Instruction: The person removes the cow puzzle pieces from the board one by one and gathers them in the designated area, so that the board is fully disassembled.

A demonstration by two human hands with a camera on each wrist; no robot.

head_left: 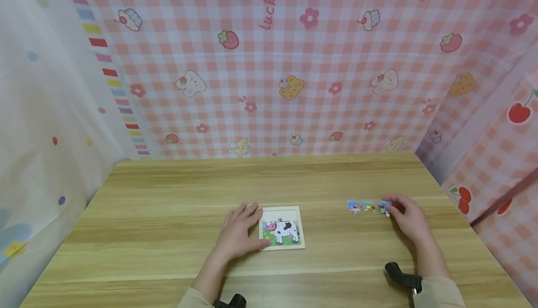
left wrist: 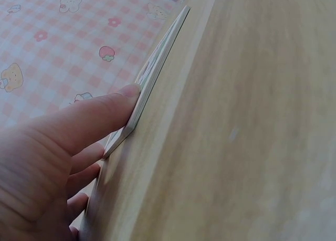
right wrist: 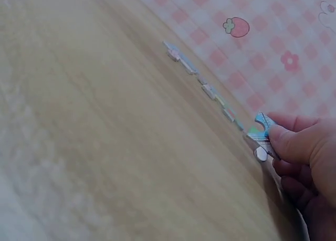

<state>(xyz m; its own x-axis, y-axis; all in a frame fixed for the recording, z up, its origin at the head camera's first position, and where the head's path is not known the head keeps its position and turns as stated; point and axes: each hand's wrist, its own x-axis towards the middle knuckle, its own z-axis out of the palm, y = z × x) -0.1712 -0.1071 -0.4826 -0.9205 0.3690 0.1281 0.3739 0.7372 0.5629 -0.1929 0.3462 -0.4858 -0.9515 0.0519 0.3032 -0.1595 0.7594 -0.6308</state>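
Note:
On the table lies a square wooden puzzle board (head_left: 301,228) with a cow picture and a pale raised border. My left hand (head_left: 240,233) rests at its left side, fingers spread and thumb pressing on the lower left corner. In the left wrist view that thumb (left wrist: 123,96) lies on the board's edge. Off to the right, my right hand (head_left: 409,217) pinches a blue jigsaw puzzle piece (right wrist: 264,138) between thumb and fingers, tilted up from the tabletop. Two more colourful puzzle pieces, one outer (head_left: 352,206) and one middle (head_left: 368,206), lie in a row left of it.
The wood-grain table (head_left: 168,224) ends at the back against a pink checked curtain (head_left: 269,65). A white dotted curtain (head_left: 50,112) hangs on the left, and a pink cherry curtain (head_left: 504,172) on the right. Black straps with camera mounts (head_left: 403,280) sit at the wrists.

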